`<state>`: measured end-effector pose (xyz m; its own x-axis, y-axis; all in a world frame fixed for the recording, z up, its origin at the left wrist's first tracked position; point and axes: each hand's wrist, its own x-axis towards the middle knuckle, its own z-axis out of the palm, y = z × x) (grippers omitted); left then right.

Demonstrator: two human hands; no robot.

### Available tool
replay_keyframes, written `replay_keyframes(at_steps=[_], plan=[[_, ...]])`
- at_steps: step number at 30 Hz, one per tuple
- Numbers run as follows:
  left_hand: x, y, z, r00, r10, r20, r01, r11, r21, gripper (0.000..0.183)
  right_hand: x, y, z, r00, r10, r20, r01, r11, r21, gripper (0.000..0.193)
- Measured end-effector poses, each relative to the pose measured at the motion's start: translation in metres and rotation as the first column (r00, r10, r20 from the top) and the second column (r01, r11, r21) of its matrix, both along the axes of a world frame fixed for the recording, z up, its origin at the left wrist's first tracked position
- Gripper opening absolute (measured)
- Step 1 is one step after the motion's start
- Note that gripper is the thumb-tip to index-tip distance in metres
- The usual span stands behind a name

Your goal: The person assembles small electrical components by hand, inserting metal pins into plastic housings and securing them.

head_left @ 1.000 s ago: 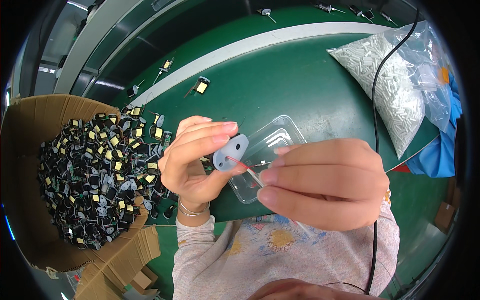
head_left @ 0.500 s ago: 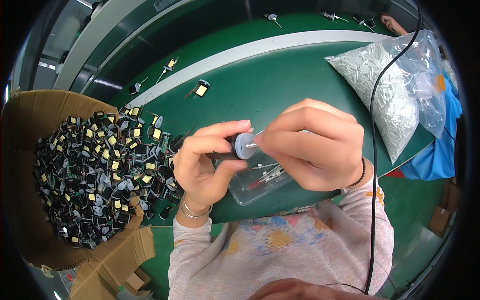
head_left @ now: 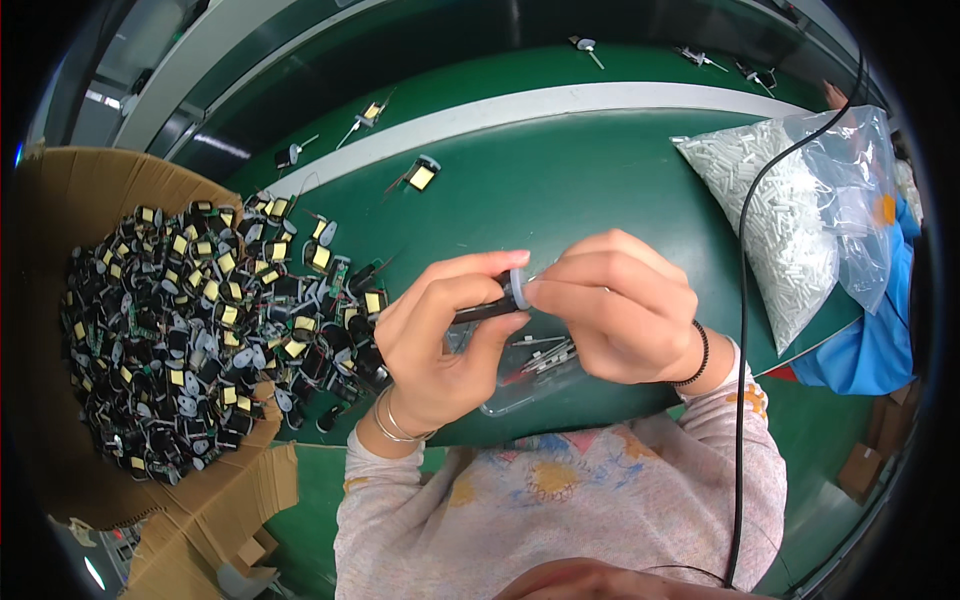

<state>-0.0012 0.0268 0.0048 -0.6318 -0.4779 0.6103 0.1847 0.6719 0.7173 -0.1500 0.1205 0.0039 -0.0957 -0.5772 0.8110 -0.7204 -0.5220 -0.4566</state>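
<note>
My left hand (head_left: 440, 335) is closed round a small black motor-like part with a grey disc (head_left: 518, 289) on its end, held above the table with the disc toward the right. The fingertips of my right hand (head_left: 630, 310) pinch at the face of that disc, on a thin metal pin that they mostly cover. Below the two hands lies a clear plastic tray (head_left: 507, 407), partly hidden by them. Several thin white and metal pieces (head_left: 545, 358), some with red, rest inside it.
On the left, a cardboard box (head_left: 150, 180) overflows with black parts (head_left: 190, 330) onto the green table. One loose part (head_left: 423, 174) lies beyond my hands. A bag of white tubes (head_left: 770, 220) stands right, crossed by a black cable (head_left: 742, 400). More parts (head_left: 587, 47) lie past the pale rail (head_left: 560, 97).
The disc has turned from nearly facing the view to nearly edge-on. My hands have shifted slightly right, and my right fingertips now sit closer to the disc, covering most of the pin.
</note>
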Motion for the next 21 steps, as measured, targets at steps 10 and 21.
replay_keyframes(at_steps=[10, 21], plan=[[-0.010, -0.021, -0.011, 1.000, 0.000, -0.007, 0.001, 0.989, 0.150, 0.019, -0.002, -0.025, -0.014, 0.993, -0.067, 0.094, 0.070, 0.997, -0.027, 0.016], [-0.035, -0.157, -0.096, 0.559, 0.539, 0.630, -0.146, 0.812, -0.565, 0.050, -0.186, -0.197, -0.131, 0.151, -0.381, 0.912, -0.175, 0.898, 0.404, 0.021]])
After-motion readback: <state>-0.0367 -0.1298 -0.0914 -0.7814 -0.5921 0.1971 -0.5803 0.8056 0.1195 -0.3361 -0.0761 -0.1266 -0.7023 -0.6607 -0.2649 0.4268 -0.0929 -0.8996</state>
